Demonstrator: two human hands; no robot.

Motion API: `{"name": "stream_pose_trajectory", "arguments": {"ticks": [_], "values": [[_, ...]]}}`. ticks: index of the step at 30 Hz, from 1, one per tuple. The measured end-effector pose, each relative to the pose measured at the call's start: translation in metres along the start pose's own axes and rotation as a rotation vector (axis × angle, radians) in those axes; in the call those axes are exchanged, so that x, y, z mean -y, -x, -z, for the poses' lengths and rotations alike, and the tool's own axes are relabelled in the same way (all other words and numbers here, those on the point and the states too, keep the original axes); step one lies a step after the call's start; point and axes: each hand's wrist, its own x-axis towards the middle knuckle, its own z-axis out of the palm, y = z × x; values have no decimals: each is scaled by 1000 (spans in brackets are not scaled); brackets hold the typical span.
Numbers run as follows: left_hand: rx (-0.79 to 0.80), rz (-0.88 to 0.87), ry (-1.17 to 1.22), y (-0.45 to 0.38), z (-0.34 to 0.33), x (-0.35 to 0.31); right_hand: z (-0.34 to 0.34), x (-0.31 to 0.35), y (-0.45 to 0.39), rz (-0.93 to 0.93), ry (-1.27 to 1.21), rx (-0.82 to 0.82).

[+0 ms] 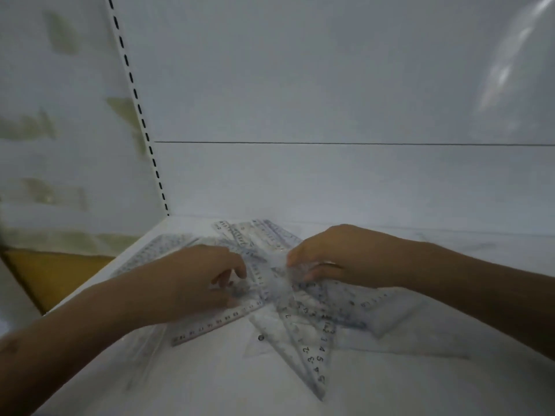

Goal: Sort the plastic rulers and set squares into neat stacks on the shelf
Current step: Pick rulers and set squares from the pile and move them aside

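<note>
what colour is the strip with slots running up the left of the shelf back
White with black slots, on the upright strip; clearest in the head view.

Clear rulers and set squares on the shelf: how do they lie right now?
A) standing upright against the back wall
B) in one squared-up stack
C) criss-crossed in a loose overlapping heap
C: the rulers and set squares fan out at crossing angles on the shelf, under both hands.

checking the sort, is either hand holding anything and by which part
The right hand pinches a clear plastic piece in the pile by its upper end. The left hand has curled fingers on the rulers; a hold cannot be told.
</note>
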Motion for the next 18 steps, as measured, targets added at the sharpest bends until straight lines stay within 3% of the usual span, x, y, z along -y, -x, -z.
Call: {"name": "stream_pose_trajectory", "arguments": {"ticks": [6, 10, 13, 18], "values": [[20, -111, 116, -40, 8, -11, -4, -4, 16, -323, 41, -46], [-117, -166, 181, -61, -9, -25, -7, -3, 16, -501, -111, -83], [-139, -196, 211, -62, -25, -27, -15, 10, 11, -538, -140, -134], [-251, -218, 349, -51, -29, -19, -21, 35, 10, -428, -149, -175]]}}
